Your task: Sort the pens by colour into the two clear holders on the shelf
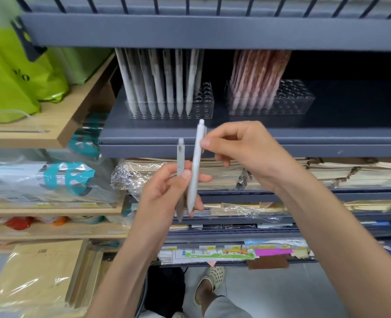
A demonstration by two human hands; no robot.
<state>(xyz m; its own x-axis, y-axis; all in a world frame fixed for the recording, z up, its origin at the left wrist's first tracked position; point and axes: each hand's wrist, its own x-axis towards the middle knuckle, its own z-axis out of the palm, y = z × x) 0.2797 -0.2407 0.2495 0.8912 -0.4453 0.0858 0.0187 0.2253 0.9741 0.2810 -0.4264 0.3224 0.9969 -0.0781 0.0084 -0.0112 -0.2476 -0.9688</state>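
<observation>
Two clear holders stand on the grey shelf [327, 134]. The left holder [203, 106] carries several white pens [157, 83], with open holes at its right end. The right holder [295, 99] carries several pink-brown pens [256, 74], also with open holes on its right. In front of the shelf edge my left hand [164, 193] holds a grey pen [180, 157] upright. My right hand [242, 150] pinches the upper part of a white pen [195, 166], whose lower part rests against my left fingers.
Green bags [13, 76] sit on a wooden shelf at the left. Wrapped paper stacks [236, 171] fill the shelf below the holders. Plastic packets [52, 177] and brown envelopes [36, 278] lie lower left. A foot in a white clog [213, 281] stands on the floor.
</observation>
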